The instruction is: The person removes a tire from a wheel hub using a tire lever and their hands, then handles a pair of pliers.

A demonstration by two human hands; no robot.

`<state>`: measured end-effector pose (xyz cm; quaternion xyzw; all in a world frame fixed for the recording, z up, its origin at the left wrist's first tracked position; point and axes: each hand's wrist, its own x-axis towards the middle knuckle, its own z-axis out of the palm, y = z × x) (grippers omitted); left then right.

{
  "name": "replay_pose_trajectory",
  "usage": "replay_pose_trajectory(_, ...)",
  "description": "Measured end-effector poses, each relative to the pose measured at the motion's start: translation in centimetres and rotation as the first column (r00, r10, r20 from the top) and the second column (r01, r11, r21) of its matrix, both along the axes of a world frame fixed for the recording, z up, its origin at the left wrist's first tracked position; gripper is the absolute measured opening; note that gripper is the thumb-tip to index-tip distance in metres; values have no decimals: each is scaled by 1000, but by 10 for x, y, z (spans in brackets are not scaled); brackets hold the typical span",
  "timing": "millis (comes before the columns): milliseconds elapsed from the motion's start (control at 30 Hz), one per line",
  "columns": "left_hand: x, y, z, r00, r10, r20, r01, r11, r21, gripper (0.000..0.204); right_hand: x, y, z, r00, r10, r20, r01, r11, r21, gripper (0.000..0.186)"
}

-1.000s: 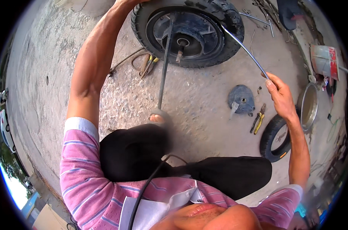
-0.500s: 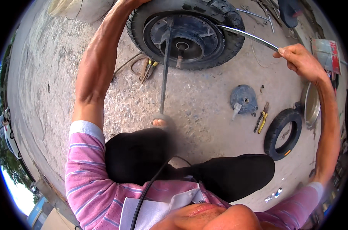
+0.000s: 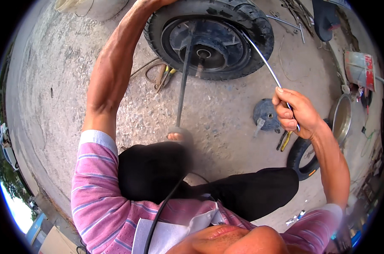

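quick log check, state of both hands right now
Left hand: by the tire, mostly cut off; grip can't be told.
Right hand: closed, holding the silver bar.

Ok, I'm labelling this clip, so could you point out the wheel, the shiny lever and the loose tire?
Wheel (image 3: 220, 40): head view, on its hub.
Shiny lever (image 3: 265, 61): head view, on its bare shaft.
Loose tire (image 3: 294, 159): head view, on its left side.

Outdoors, daylight — rough grey conc. ground; far L bkgd: white car, trees, bright sky.
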<state>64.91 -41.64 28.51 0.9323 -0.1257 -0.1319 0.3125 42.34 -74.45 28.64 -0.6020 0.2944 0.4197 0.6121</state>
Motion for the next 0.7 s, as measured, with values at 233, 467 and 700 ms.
replay_pose_trajectory(233,4,-1,-10,996,89,13,-89,995,49,79,-47,69,-50,943,-270,196,240,957,163,34)
replay_pose_trajectory(467,-20,-4,-2,996,85,14,-84,996,-36,77,-67,148,-203,724,-350,594,402,914,47,38)
replay_pose_trajectory(700,-16,5,-12,997,35,65,-33,999,-20,69,-16,115,-264,639,-65,767,251,959,-128,38)
